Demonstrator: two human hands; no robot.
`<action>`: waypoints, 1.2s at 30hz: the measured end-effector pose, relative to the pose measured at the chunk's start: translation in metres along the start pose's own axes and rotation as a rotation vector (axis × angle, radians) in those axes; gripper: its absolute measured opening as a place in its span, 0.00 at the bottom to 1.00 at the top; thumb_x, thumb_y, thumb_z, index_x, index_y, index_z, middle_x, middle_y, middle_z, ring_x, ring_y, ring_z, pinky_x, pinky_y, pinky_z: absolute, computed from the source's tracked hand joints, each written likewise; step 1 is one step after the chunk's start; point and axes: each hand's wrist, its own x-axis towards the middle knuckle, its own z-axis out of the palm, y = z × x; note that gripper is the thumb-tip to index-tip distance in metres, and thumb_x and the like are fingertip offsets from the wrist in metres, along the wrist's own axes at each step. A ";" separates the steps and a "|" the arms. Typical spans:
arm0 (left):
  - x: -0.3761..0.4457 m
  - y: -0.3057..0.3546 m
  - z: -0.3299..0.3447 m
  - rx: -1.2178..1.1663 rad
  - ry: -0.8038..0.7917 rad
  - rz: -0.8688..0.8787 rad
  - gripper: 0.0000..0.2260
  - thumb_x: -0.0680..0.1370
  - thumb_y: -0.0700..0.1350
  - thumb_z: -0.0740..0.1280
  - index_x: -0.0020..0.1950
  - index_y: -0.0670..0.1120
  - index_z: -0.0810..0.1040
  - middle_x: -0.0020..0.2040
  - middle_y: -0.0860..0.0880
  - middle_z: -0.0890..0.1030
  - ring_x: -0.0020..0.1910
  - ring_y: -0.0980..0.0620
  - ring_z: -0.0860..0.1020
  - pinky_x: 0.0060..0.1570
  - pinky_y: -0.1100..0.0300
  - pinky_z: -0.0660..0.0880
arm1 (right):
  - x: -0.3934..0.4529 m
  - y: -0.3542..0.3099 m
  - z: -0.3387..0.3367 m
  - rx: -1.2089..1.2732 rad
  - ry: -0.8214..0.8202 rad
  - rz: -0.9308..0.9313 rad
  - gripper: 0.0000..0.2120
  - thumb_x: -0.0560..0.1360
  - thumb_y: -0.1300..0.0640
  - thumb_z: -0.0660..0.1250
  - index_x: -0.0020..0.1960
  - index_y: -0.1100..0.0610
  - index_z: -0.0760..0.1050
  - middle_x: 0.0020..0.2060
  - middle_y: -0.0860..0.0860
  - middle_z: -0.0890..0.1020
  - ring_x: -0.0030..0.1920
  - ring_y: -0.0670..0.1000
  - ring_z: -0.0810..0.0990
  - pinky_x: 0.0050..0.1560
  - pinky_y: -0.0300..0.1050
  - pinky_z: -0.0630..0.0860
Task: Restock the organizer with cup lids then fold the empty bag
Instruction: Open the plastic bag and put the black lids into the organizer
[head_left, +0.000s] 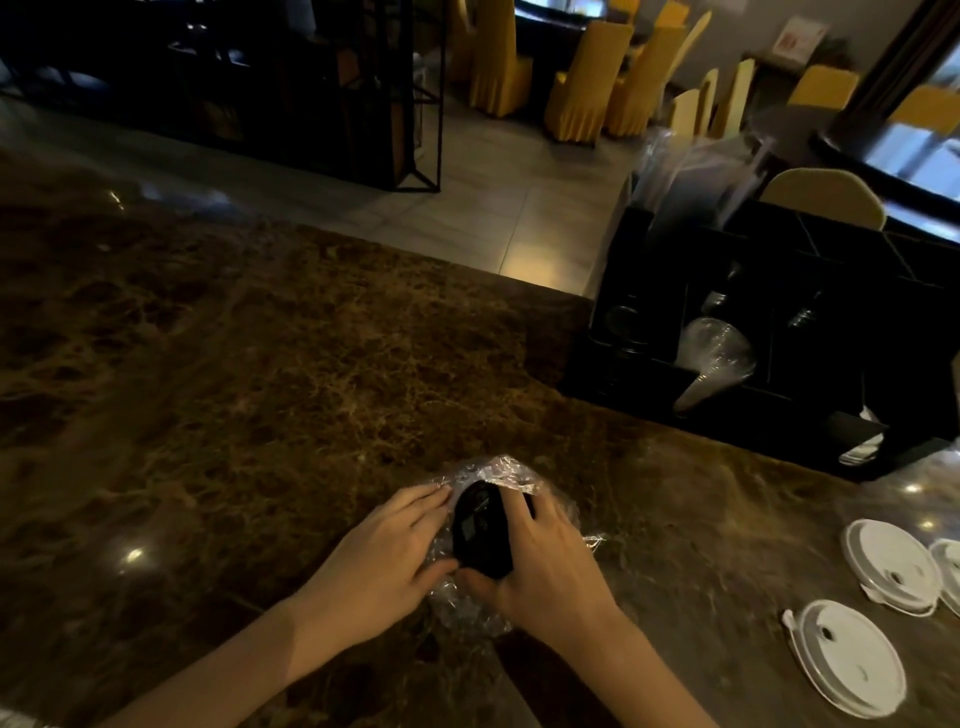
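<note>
Fingers of both hands, left hand (392, 545) and right hand (545, 556), curl around black lids (480, 530) inside crinkled clear bag (467, 603).

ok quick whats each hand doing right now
Left hand: grips the clear plastic bag around the black lids.
Right hand: grips the black lids.

Countertop (260, 364): stack of cup lids (480, 527) inside bag (467, 608), near the front edge at centre, between left hand (387, 553) and right hand (545, 556). Organizer (779, 332) at the far right edge, sleeved cups (714, 358) lying in a middle compartment. Loose lids (849, 657) on the countertop at the front right corner, before the organizer. Chairs (587, 83) beyond the far edge.
</note>
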 end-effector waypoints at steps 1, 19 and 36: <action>0.000 0.001 0.001 -0.022 0.006 -0.012 0.31 0.81 0.60 0.61 0.80 0.50 0.58 0.80 0.58 0.58 0.76 0.64 0.47 0.72 0.67 0.43 | -0.003 -0.002 0.000 0.003 0.020 -0.006 0.46 0.73 0.32 0.68 0.80 0.49 0.51 0.75 0.53 0.64 0.73 0.56 0.68 0.67 0.50 0.75; 0.037 0.005 -0.036 0.098 -0.060 0.141 0.53 0.68 0.63 0.73 0.80 0.57 0.39 0.80 0.60 0.48 0.74 0.55 0.63 0.61 0.59 0.75 | -0.015 -0.010 0.001 -0.229 0.262 -0.178 0.45 0.69 0.38 0.75 0.80 0.51 0.63 0.79 0.61 0.64 0.79 0.64 0.61 0.75 0.63 0.66; 0.026 -0.028 0.001 -0.275 -0.104 0.052 0.44 0.71 0.69 0.69 0.79 0.65 0.48 0.78 0.69 0.54 0.75 0.71 0.54 0.74 0.67 0.57 | 0.005 0.033 0.005 0.252 0.109 -0.179 0.51 0.68 0.27 0.71 0.81 0.37 0.47 0.78 0.42 0.58 0.78 0.46 0.58 0.74 0.53 0.69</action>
